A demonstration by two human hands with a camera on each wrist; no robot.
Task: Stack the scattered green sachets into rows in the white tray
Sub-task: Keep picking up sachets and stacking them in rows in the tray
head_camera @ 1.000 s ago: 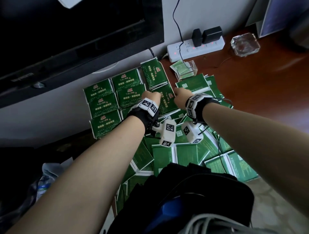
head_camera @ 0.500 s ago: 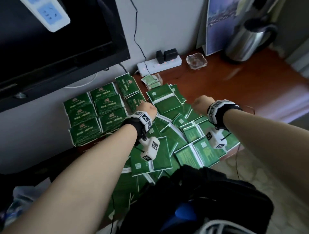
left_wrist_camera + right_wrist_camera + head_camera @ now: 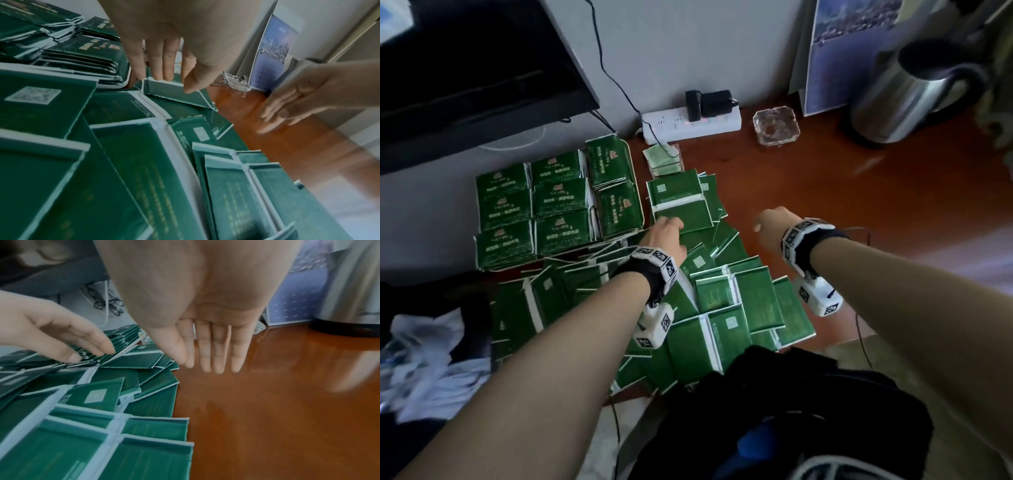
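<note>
Sachets point(image 3: 726, 301), green with white edges, loose and overlapping in a heap on the table point(image 3: 859, 212), spreading from under the left fingertips toward the person. Stacked sachets point(image 3: 558, 209), in rows within the tray point(image 3: 641, 205), just left of the left fingers; tray rim shows white along its right side. Left hand point(image 3: 664, 236), fingers straight, tips point(image 3: 167, 65) resting on one sachet point(image 3: 681, 209) at the heap's far end, beside the tray; nothing gripped. Right hand point(image 3: 772, 226), palm down, fingers point(image 3: 222, 352) extended and together, holding nothing, above bare wood just right of the heap, apart from the sachets. Beyond both sets of fingertips: power strip point(image 3: 691, 123) with black plugs, glass ashtray point(image 3: 776, 126), steel kettle point(image 3: 904, 96), picture point(image 3: 852, 51) against the wall. Screen point(image 3: 476, 68), dark, beyond the tray.
</note>
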